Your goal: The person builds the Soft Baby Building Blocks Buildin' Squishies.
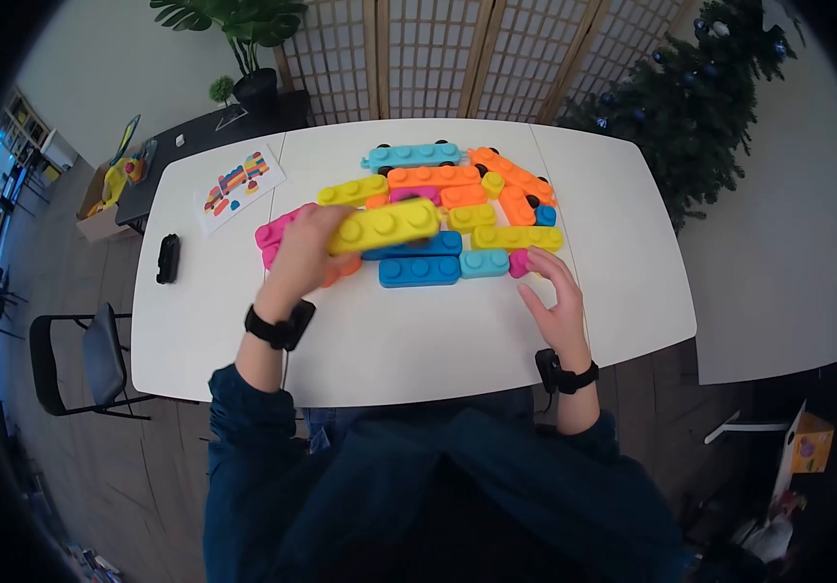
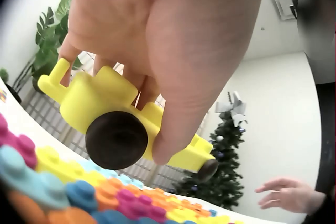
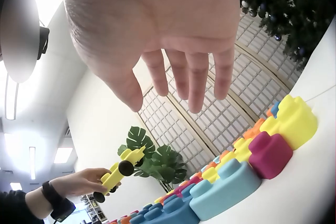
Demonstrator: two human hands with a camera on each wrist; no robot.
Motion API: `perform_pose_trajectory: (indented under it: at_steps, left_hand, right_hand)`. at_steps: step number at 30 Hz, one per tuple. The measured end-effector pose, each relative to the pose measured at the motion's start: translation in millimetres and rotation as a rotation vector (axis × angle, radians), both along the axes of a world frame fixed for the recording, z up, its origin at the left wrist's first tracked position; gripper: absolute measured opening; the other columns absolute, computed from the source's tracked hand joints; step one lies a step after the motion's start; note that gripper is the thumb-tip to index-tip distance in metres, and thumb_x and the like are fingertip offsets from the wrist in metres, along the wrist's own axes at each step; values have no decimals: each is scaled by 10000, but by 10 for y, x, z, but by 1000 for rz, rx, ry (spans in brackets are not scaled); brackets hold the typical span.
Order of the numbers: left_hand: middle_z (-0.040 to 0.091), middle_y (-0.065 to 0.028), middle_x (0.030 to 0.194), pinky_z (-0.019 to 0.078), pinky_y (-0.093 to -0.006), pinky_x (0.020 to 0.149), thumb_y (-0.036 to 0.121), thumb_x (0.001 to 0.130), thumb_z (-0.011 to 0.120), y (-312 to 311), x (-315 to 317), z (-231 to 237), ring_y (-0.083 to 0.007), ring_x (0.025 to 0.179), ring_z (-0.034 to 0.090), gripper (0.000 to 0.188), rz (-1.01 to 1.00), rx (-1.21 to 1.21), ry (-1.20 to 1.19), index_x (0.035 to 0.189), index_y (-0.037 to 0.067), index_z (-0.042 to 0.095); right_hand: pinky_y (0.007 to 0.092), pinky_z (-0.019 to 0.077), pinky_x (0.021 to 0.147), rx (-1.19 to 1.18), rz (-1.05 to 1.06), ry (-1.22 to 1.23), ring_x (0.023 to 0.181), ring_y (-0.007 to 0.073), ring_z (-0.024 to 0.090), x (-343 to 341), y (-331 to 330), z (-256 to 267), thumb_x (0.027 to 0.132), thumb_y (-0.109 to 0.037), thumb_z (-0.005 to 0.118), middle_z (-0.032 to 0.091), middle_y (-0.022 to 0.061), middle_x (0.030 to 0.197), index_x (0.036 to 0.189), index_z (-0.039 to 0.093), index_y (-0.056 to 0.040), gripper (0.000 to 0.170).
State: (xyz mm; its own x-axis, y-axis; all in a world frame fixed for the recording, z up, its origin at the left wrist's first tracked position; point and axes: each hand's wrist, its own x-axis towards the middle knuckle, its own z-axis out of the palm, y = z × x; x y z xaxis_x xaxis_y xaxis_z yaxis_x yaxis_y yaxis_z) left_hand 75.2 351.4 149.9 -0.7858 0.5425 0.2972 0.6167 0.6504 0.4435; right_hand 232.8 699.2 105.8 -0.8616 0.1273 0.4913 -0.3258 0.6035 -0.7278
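Observation:
My left hand point(image 1: 294, 260) grips a yellow wheeled toy block car point(image 1: 380, 228) above the blocks on the table. In the left wrist view, the thumb lies along the near side of the yellow car point(image 2: 76, 103), by its black wheel point(image 2: 116, 140), with the fingers on the far side. My right hand point(image 1: 564, 316) holds nothing; its fingers are extended near a small magenta block point(image 1: 519, 263). Close by lie a light blue block point(image 1: 485, 263) and a long yellow block point(image 1: 516, 238). Blue blocks point(image 1: 419, 272) lie below the raised car.
Along the back are a light blue wheeled car point(image 1: 414, 155) and an orange wheeled car point(image 1: 521, 180). A printed picture sheet point(image 1: 239, 189) and a black object point(image 1: 168, 258) lie at the left of the white table point(image 1: 418, 350). A folding chair point(image 1: 103, 355) stands left.

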Motion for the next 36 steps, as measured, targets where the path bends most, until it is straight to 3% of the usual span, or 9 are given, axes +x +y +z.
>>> perform_pose_trajectory:
  at_steps: [3,5,7,10,15,27,29,36]
  left_hand:
    - [658,-94,1228,449,-450,969,141,702,835,207,351,-277,-322,1169,566,582,-175,7,-20,1246,105,631]
    - [662,-136,1159,471,-424,979,106,681,842,328,532,-402,-355,1121,579,591,-236,69,-92,1232,67,630]
    - [658,-133,1152,473,-423,974,103,682,839,398,637,-514,-355,1111,576,588,-231,54,-136,1231,65,631]
    - [645,-128,1152,474,-425,973,96,684,834,460,712,-652,-356,1099,569,583,-208,31,-189,1230,62,632]
    - [624,-123,1188,468,-431,990,91,684,833,508,739,-830,-357,1127,554,587,-178,7,-205,1235,64,633]
    - [627,-94,1197,488,-425,964,130,700,850,497,776,-925,-307,1159,569,572,-147,-12,-120,1231,69,645]
    - [635,-127,1225,483,-427,1004,140,696,869,457,763,-872,-344,1167,575,586,-138,10,-169,1233,60,648]
    - [649,-122,1239,512,-398,984,102,715,863,219,762,-694,-341,1142,608,528,-95,64,-265,1202,55,664]
  right_hand:
    - [367,507,991,-8,87,-52,1166,295,639,-115,-132,23,831,-69,794,634,155,1310,1256,626,-15,460]
    - [366,508,989,2,133,-117,1163,292,639,-154,-184,21,829,-94,804,637,146,1304,1258,627,-22,470]
    - [361,512,974,96,252,-84,1146,295,639,-217,-205,-37,827,-145,814,644,131,1270,1237,645,-44,455]
    - [369,516,943,133,316,-174,1098,293,650,-238,-224,-67,796,-106,825,664,118,1205,1179,665,-34,422]
    - [364,526,917,185,333,-257,1066,312,651,-258,-235,-273,778,-114,832,662,113,1147,1132,681,-45,391]
    - [377,533,872,221,288,-251,1017,322,645,-214,-251,-475,819,-112,778,656,101,1104,1095,673,-56,300]
    - [376,532,873,215,276,-240,1013,322,645,-204,-239,-483,822,-109,775,657,102,1106,1094,672,-55,296]
    - [361,547,828,140,263,-296,942,304,663,-191,-230,-494,818,-75,775,659,103,1096,1090,681,-51,289]
